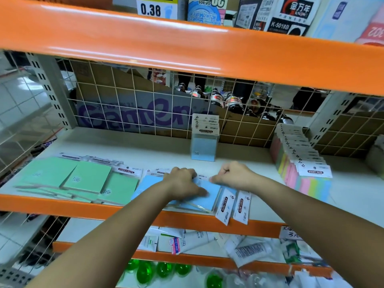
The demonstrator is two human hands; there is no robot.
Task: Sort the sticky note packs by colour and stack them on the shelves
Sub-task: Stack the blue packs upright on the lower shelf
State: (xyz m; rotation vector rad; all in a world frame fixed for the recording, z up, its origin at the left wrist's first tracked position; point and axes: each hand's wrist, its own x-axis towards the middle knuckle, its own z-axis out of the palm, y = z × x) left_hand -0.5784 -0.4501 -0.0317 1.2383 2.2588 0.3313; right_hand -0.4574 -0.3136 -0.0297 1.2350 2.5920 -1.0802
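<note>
Several blue sticky note packs (209, 194) lie in a loose pile at the front middle of the white shelf (239, 161). My left hand (182, 180) grips the top of that pile, thumb laid across a pack. My right hand (234, 173) is curled at the pile's far right corner and pinches the packs' edge. Several green packs (87, 179) lie spread flat to the left. A few blue packs (204, 140) stand upright against the wire back. A row of multicolour packs (303, 169) stands at the right.
An orange beam (187, 44) of the shelf above hangs over the work area. A white wire grid (133, 104) closes the back, with cartons and dark bottles behind it. The lower shelf (207, 246) holds tubes and green bottles. The orange front edge (62, 204) runs below the packs.
</note>
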